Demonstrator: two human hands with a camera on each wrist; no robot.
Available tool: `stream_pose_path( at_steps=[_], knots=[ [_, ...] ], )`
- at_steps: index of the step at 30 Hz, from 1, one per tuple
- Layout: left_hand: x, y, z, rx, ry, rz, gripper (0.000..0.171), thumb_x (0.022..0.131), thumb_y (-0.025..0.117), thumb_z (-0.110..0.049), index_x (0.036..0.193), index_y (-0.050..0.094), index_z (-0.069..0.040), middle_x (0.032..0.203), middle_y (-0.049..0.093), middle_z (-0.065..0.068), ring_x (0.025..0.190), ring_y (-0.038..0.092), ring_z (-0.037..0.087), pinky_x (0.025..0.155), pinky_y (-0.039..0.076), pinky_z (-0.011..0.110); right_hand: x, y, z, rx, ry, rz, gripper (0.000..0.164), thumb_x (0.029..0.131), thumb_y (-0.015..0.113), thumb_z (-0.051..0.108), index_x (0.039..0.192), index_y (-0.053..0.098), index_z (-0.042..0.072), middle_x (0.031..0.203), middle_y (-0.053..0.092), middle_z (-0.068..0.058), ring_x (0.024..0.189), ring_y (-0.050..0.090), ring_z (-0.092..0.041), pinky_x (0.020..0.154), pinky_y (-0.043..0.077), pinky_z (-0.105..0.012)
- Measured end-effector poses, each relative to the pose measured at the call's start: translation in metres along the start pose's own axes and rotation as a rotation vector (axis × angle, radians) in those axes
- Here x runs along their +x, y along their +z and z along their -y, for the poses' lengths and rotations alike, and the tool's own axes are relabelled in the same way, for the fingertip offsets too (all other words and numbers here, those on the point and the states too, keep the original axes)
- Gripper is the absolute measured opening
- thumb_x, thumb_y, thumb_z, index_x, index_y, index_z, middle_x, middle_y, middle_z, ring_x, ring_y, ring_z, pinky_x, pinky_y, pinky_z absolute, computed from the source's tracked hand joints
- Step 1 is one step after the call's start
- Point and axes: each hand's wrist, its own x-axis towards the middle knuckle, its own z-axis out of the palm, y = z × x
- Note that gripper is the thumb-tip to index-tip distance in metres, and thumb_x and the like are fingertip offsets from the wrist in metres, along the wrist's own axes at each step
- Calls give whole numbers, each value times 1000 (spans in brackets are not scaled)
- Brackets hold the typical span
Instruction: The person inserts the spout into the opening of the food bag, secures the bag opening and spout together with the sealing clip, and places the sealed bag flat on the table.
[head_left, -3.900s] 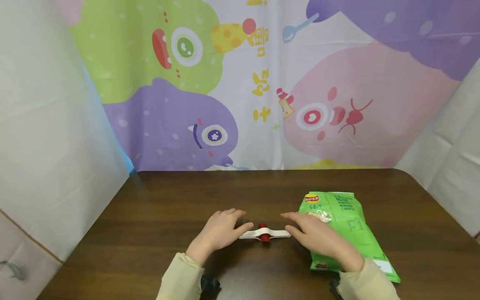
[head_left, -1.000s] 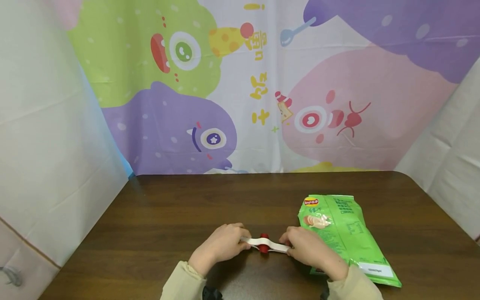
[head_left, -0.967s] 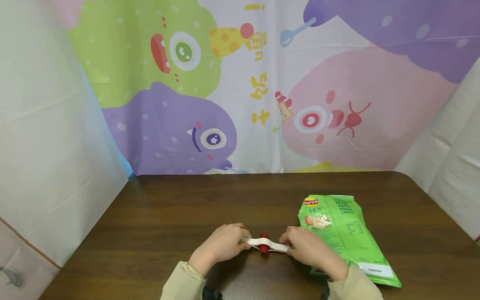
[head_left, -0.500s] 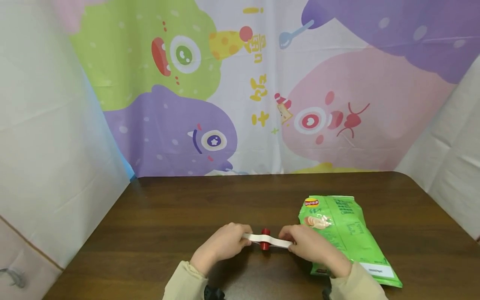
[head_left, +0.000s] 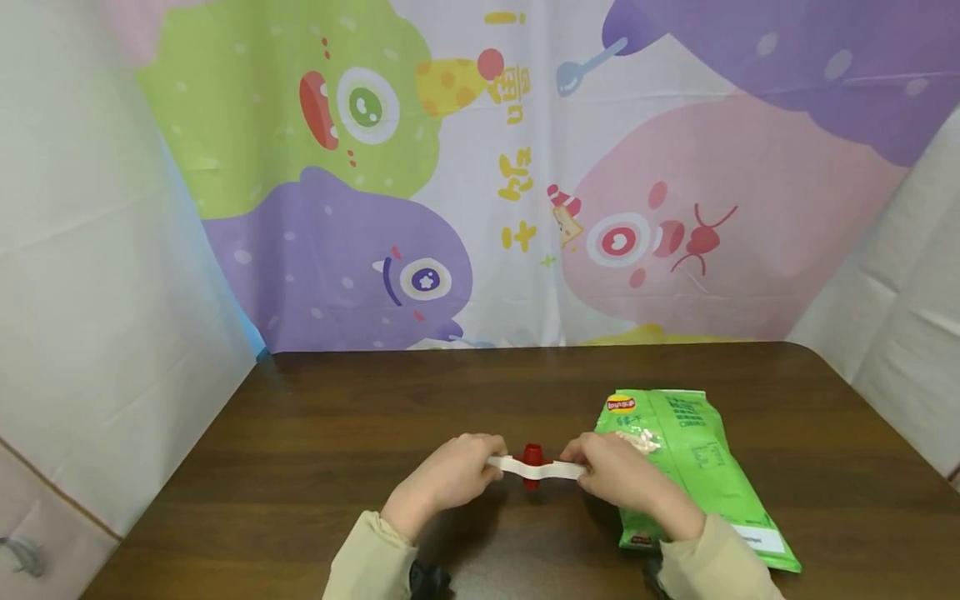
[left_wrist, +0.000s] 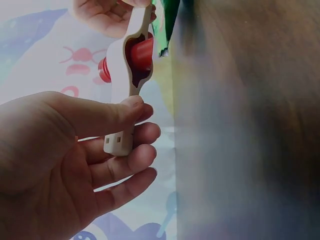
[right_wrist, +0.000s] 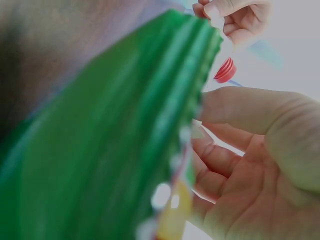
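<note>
A white bag clip [head_left: 558,471] with a red spout [head_left: 532,455] through its middle is held level between both hands, close over the table. My left hand [head_left: 448,479] pinches one end between thumb and fingers. The right hand [head_left: 628,477] grips the other end. In the left wrist view, the clip's white body [left_wrist: 118,55] bulges around the red funnel [left_wrist: 142,54], and a red ridged end [left_wrist: 104,70] pokes out behind. The green bag covers much of the right wrist view, hiding most of the clip, though its red ridged cap [right_wrist: 226,70] shows.
A green chip bag [head_left: 697,467] lies on the right side of the brown wooden table [head_left: 315,467], partly behind the right hand and forearm. A cartoon-printed curtain [head_left: 517,292] hangs along the table's far edge, with white cloth on both sides.
Earlier both hands hovered open by the clip's ends; then the fingers took hold of them. Over the last second the clip has risen a little and rolled, its red spout now standing more upright.
</note>
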Motion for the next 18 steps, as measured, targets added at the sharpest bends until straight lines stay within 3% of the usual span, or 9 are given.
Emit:
stream_pose_path(
  at_steps=[12,18],
  knots=[
    [4,-1,-1,19,29,-30,6,82,65,-13,86,61,-12,76,59,-5,62,47,7,59,41,22,0,-10,-5,67,-44,12,19,75,61,-3,85,67,12,80,62,4,68,49,-8,61,41,-26],
    [7,1,-1,11,38,-37,7,84,64,-19,86,61,-14,74,56,-8,62,46,7,59,39,22,1,-12,-7,108,-65,2,18,80,58,-3,88,65,12,77,61,1,61,44,-8,57,39,-23]
  ],
)
